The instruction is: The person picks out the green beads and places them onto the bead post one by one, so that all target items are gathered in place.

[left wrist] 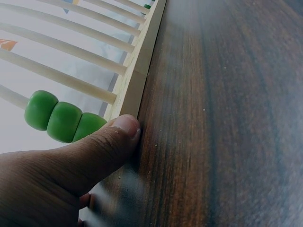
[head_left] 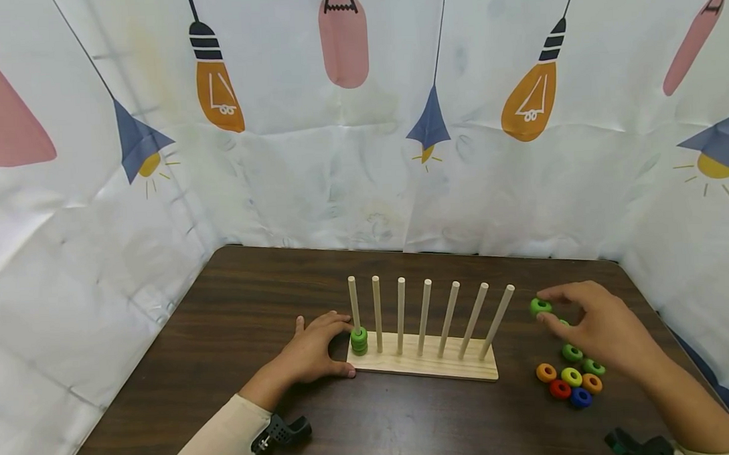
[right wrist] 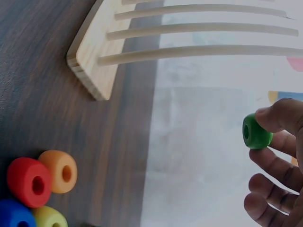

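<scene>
A wooden peg board with a row of upright pegs stands on the table. My left hand holds its left end, the thumb against the front edge and the fingers reaching round the far side. Green beads are stacked on the leftmost peg; three show in the left wrist view. To the right of the board, my right hand pinches a green bead between thumb and fingers, raised above the table. The bead's hole shows in the right wrist view. The other pegs carry no beads.
Loose beads lie at the right below my right hand: several green, orange beads, a red bead, a yellow bead and a blue bead. The dark wooden table meets a printed white curtain behind.
</scene>
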### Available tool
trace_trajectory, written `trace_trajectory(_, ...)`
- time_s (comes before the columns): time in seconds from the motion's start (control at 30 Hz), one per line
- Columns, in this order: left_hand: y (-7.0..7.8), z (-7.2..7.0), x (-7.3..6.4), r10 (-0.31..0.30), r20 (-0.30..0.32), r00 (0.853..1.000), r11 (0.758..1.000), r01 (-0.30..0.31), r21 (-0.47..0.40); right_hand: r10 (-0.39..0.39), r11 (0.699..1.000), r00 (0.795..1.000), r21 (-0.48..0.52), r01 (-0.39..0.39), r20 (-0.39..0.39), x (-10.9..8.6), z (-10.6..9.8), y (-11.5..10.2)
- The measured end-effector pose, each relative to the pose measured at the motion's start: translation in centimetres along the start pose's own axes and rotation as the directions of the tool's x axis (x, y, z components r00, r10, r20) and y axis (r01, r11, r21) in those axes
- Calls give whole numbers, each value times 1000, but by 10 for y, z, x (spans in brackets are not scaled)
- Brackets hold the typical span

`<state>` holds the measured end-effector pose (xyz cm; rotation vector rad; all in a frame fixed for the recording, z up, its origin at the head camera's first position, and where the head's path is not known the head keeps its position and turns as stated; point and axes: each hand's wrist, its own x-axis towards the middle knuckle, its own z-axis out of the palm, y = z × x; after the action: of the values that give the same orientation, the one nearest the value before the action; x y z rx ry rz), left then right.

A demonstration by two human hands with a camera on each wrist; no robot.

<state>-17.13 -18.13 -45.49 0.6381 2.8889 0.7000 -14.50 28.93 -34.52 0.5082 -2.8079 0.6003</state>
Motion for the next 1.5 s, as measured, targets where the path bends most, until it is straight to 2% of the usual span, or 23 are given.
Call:
trace_trajectory(0.13, 0, 0, 0, 0, 1, 1000, 1000, 0, 1, -35, 999, 998, -16, 35, -43, 1, -4, -5)
trace_trajectory(0.37, 1, -1, 1, -4, 4, 1000, 1000, 4, 13, -74, 997, 995, -24, 73, -68, 3, -10, -12)
trace_trajectory(1.13, -2, 1, 1, 7, -6, 1000, 1000, -7, 1, -195, 981, 973, -44, 191, -122, 22, -31, -37)
trace_trajectory(1.5, -1, 0, 0, -24, 30, 999, 1000, 25, -13, -227, 973, 960, -11, 229, -163, 25, -36, -46)
